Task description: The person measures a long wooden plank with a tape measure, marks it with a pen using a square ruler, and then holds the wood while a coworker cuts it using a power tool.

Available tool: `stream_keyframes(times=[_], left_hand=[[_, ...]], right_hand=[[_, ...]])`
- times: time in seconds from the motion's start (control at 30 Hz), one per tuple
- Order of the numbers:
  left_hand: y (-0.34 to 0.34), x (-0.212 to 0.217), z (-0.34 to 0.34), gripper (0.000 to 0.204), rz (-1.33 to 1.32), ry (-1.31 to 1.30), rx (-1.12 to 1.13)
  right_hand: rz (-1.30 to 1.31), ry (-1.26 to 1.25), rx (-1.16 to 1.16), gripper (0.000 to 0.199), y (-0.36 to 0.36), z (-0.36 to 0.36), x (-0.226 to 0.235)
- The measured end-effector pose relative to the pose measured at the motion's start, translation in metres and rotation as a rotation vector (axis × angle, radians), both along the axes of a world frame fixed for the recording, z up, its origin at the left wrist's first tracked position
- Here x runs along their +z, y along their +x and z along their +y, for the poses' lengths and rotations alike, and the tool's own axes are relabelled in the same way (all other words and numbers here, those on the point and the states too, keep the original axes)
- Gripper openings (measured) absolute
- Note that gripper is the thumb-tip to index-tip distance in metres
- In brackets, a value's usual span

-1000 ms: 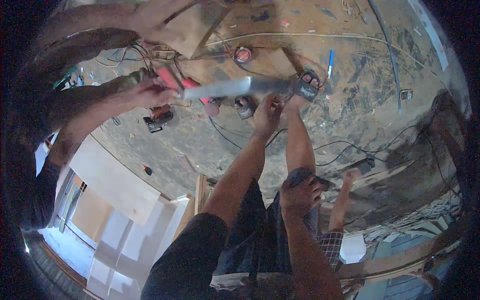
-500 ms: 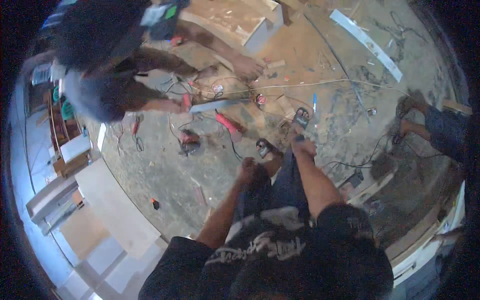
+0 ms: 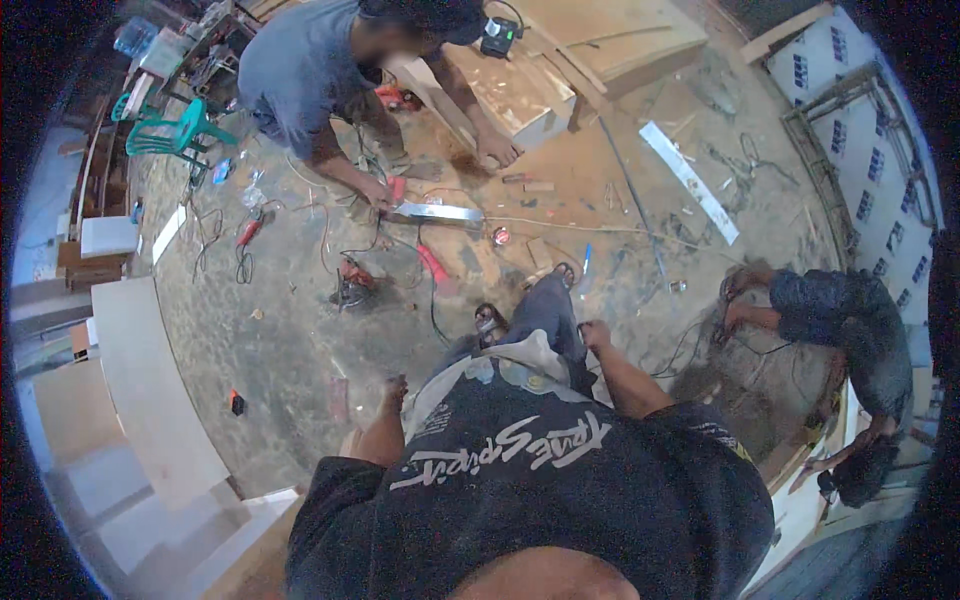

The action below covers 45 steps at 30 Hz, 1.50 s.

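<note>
My left hand [image 3: 393,394] hangs above the floor to the left of my body, apart from anything; its fingers are small and unclear. Beside my right thigh is my right hand [image 3: 597,337], with its fingers curled in and nothing visible in them. In front of my feet lies a red corded power tool [image 3: 432,263]. A circular saw [image 3: 355,284] stands on the floor left of it. Across from me a co-worker [image 3: 315,95] bends down, one hand at a red-handled tool by a shiny flat metal strip [image 3: 438,212], the other on a wooden board [image 3: 435,105].
Another person [image 3: 845,315] crouches at the right. A long white strip [image 3: 690,182] and cords [image 3: 625,195] lie on the floor. Large pale panels [image 3: 150,390] stand at the left, with a green chair [image 3: 180,132] beyond. A wooden box [image 3: 525,100] sits at the back.
My hands have drawn back from my knees toward my sides, and my legs take up less of the view. The view has shifted, showing more of both other people.
</note>
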<state>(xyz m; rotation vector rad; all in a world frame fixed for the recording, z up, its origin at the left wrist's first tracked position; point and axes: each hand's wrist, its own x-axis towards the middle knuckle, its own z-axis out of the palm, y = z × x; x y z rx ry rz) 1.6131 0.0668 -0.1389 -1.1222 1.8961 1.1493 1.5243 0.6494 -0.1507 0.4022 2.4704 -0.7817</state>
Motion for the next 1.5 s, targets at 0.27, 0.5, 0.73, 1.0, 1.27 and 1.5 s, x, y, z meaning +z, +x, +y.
stream_keyframes(times=[0.27, 0.5, 0.73, 1.0, 1.27, 1.5], left_hand=[[0.005, -0.006, 0.085, 0.039, 0.434, 0.478, 0.007], [0.022, -0.03, 0.043, 0.035, 0.264, 0.034, 0.07], [0.05, -0.038, 0.059, 0.042, 0.343, -0.024, -0.198], [0.024, -0.014, 0.068, 0.047, 0.225, -0.083, 0.155], [0.051, -0.007, 0.044, 0.04, 0.437, -0.341, 0.26], [0.079, -0.085, 0.034, 0.04, 0.317, -0.143, -0.29]], right_hand=[[0.088, 0.263, 0.451, 0.034, -0.068, -0.004, 0.003], [0.449, 0.119, 0.472, 0.051, -0.288, -0.13, 0.098], [0.126, -0.587, 0.127, 0.041, -0.294, -0.247, 0.233], [-0.109, -0.491, 0.037, 0.03, -0.192, -0.204, 0.13], [0.008, 0.168, 1.128, 0.04, -0.015, 0.082, -0.004], [-0.599, -0.483, -0.634, 0.021, 0.04, 0.179, -0.029]])
